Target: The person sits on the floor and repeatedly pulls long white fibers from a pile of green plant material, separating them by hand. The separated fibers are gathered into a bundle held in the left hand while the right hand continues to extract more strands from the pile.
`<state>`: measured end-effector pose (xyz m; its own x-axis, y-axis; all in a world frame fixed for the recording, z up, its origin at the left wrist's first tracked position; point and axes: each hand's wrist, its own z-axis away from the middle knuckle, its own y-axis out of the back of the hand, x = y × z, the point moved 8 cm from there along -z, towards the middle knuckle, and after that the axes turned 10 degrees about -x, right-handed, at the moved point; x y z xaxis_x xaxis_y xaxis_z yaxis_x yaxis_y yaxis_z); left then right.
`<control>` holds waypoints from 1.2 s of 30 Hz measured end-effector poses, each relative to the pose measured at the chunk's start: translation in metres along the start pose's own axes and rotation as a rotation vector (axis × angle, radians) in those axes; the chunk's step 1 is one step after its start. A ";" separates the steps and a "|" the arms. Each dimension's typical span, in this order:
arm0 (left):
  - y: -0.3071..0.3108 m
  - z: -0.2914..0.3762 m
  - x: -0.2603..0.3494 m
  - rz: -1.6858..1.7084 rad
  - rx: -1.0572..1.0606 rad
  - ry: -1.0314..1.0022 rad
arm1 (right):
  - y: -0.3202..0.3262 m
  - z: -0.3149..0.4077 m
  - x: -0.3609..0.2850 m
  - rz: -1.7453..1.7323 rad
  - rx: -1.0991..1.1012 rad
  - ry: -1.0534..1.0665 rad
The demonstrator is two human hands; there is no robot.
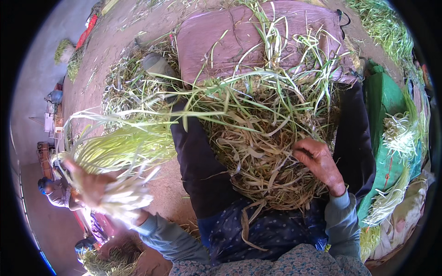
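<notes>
My left hand (91, 184), blurred, is raised at the left, gripping a bunch of chive-like greens (127, 198). Their white stem ends point toward me, and long thin leaves trail up and to the right. My right hand (321, 164) hovers over a heap of dry, withered leaves (262, 155) between my legs. Its fingers are curled, with thumb and forefinger close together; whether a strand is pinched there is unclear. Loose green leaves (276, 79) lie across the far side of the heap and onto a purplish cloth-covered block (214, 45).
A pile of yellow-green leaves (124, 148) lies beside my left leg. At the right, trimmed bunches with white ends (400, 134) rest on a green box-like support (383, 100). More greens (383, 27) are piled at the far right. Another person (58, 195) sits at the far left.
</notes>
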<state>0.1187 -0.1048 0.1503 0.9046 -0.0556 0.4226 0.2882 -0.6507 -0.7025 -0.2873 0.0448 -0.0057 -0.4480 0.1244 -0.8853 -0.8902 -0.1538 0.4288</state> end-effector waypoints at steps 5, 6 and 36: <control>0.050 0.045 -0.121 0.084 0.507 0.250 | 0.027 -0.040 0.014 -0.342 0.162 -0.045; 0.056 0.055 -0.152 0.262 0.534 0.344 | 0.038 -0.050 0.035 -0.341 0.249 -0.112; -0.008 0.108 -0.220 -0.289 0.684 0.748 | -0.028 -0.019 -0.062 0.119 -0.018 0.020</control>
<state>-0.0483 -0.0054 0.0011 0.4161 -0.5711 0.7076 0.7886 -0.1608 -0.5935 -0.2332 0.0226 0.0339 -0.5483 0.0843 -0.8320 -0.8292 -0.1836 0.5279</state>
